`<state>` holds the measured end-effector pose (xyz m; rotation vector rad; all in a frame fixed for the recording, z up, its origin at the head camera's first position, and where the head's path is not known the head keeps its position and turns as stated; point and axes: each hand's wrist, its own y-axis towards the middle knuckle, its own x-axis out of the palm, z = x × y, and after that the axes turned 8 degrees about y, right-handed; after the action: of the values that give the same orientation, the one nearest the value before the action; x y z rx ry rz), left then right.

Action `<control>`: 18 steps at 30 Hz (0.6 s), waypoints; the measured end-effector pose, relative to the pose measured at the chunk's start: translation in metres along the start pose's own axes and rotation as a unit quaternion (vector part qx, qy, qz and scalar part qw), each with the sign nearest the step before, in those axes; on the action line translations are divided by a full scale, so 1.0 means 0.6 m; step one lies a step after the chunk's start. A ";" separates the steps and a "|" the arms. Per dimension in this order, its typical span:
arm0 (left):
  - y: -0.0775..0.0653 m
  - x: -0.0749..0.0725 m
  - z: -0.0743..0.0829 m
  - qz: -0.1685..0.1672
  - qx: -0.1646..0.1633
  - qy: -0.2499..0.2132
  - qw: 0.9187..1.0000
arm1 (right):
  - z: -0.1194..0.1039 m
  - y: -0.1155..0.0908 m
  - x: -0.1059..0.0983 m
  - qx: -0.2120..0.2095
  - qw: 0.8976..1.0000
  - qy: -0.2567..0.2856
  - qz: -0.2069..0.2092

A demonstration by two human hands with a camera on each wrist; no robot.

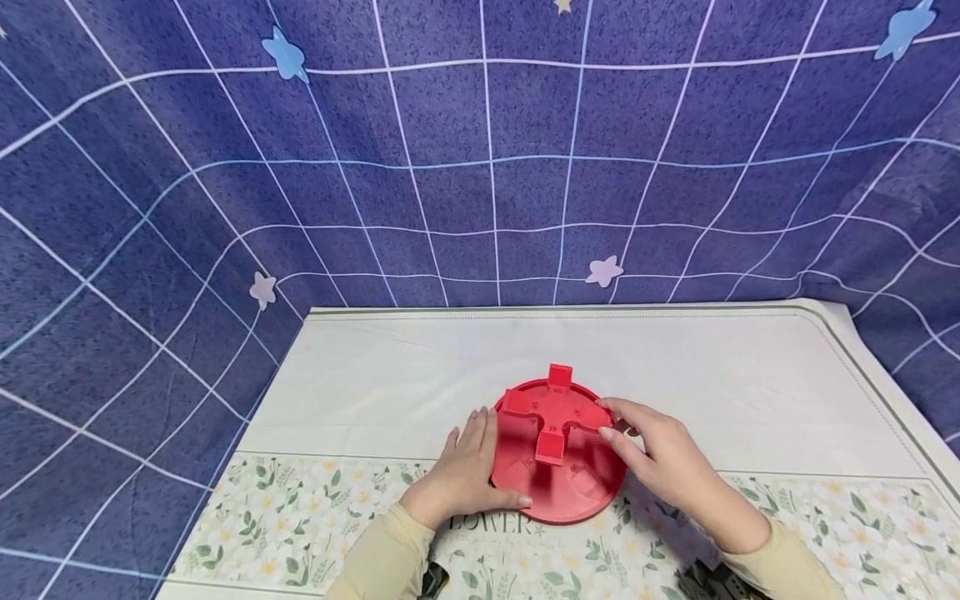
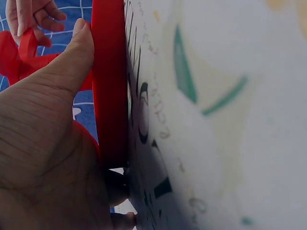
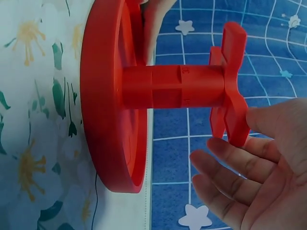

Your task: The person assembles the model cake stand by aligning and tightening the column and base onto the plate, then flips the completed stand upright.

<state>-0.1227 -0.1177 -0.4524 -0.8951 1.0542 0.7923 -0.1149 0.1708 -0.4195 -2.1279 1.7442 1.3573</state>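
A red round base (image 1: 558,500) with a raised rim lies flat on the table. From its middle rises a thick red post (image 3: 172,86), upright on the base and marked with small characters. On the post sits a red cross-shaped top (image 1: 557,408) with wide arms whose ends are bent. My left hand (image 1: 468,471) holds the base's left edge, its thumb over the front rim and its fingers along the side. At the right, my right hand (image 1: 660,454) pinches one arm of the cross between thumb and forefinger, the other fingers loosely bent below.
A white mat (image 1: 390,375) with a flower-print band (image 1: 300,517) and printed lettering covers the table. Behind and to the left hangs a blue curtain (image 1: 450,192) with a grid pattern and stars. Dark wrist gear (image 1: 716,581) shows by the right sleeve (image 1: 780,567).
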 end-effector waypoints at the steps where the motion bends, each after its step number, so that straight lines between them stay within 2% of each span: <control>1: 0.000 -0.001 0.001 0.001 0.000 0.000 1.000 | -0.002 -0.001 -0.001 0.001 1.000 0.001 -0.002; 10: 0.000 0.000 0.000 0.003 0.004 0.003 1.000 | -0.019 -0.004 0.001 0.018 0.999 0.038 -0.025; 18: 0.000 0.000 0.000 0.008 0.011 0.014 1.000 | -0.030 -0.002 0.016 -0.010 1.000 -0.009 -0.024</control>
<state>-0.1227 -0.1174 -0.4524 -0.8808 1.0938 0.7823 -0.1040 0.1539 -0.4157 -2.1452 1.6680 1.3827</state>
